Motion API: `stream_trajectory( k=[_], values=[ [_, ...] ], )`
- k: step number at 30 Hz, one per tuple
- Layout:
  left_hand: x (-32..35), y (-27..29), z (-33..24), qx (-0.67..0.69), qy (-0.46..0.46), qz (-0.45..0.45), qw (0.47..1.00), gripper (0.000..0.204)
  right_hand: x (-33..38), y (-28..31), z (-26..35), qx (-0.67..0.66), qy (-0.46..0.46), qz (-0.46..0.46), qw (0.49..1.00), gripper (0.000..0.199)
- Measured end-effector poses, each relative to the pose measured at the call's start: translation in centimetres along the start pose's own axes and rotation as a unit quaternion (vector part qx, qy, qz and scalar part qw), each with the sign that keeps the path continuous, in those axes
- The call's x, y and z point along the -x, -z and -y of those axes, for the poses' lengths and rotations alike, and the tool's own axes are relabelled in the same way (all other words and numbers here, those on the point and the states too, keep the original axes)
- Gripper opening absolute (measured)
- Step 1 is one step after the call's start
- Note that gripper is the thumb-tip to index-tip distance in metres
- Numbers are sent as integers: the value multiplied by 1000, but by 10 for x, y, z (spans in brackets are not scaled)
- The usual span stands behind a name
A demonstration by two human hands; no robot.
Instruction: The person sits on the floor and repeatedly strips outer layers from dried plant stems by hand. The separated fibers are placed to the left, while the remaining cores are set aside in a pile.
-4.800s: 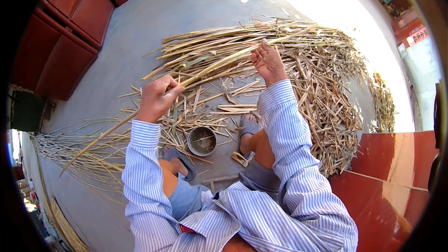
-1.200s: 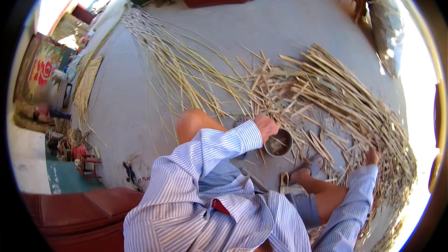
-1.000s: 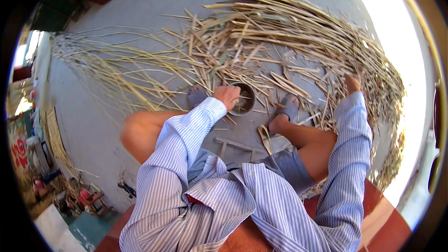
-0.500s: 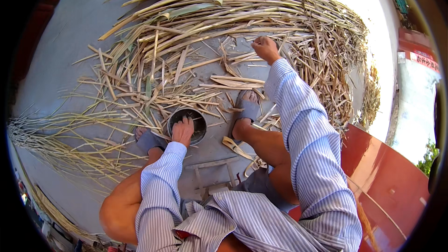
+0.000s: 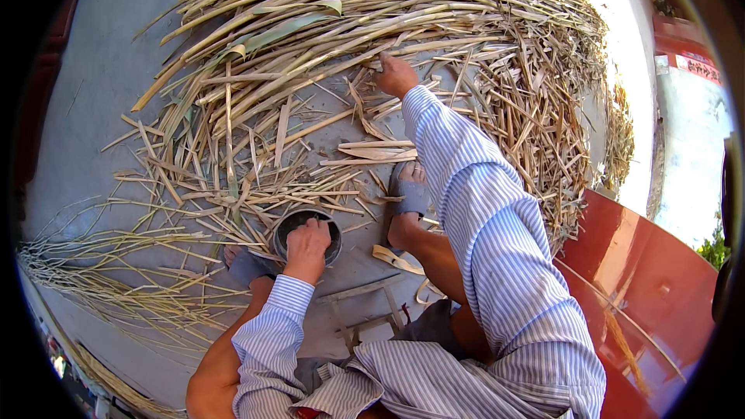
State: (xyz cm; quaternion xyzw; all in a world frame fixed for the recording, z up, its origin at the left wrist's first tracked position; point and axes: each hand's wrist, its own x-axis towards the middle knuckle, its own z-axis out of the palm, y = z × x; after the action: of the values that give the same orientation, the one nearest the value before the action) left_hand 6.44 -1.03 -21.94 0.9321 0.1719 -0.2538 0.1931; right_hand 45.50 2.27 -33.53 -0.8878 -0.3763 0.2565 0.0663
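Observation:
My left hand point(image 5: 308, 247) is over a dark round bowl point(image 5: 334, 254) on the ground between my feet. Its fingers are curled down inside the rim, and whatever they pinch is hidden under the hand. My right hand point(image 5: 396, 77) reaches forward to the near edge of a heap of long dry stalks point(image 5: 334, 31). One finger points out toward the stalks; the other fingers are partly hidden, and nothing shows in the hand. Short split pieces of stalk point(image 5: 287, 190) lie scattered around the bowl's far side.
A fan of thin stalks point(image 5: 116, 264) lies at the left. Dry leaves and husks point(image 5: 535, 109) pile up on the right. My sandalled feet point(image 5: 409, 190) flank the bowl, with a small wooden frame point(image 5: 361, 295) nearer me. A shiny red panel point(image 5: 628, 279) stands at the lower right.
My right hand has moved left and a little farther out, to the stalk heap's edge. My left hand has stayed at the bowl, its fingers now curled closer in. The view has shifted slightly.

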Motion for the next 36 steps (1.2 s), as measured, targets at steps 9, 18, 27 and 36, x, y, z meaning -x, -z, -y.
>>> stream_trajectory(
  k=[9,18,27,36],
  values=[
    [-15,96,26,100,6,-279,955,13,36,9,-13,-29,-49,-4,998,44],
    [-18,198,29,-145,1,-432,890,37,98,105,49,-723,-231,-192,622,16],
    [60,337,8,-81,-100,-445,886,26,193,256,96,-808,-130,-18,574,15],
    [123,380,-25,289,-54,-490,821,23,275,285,76,-884,-67,41,460,23]
  ],
)
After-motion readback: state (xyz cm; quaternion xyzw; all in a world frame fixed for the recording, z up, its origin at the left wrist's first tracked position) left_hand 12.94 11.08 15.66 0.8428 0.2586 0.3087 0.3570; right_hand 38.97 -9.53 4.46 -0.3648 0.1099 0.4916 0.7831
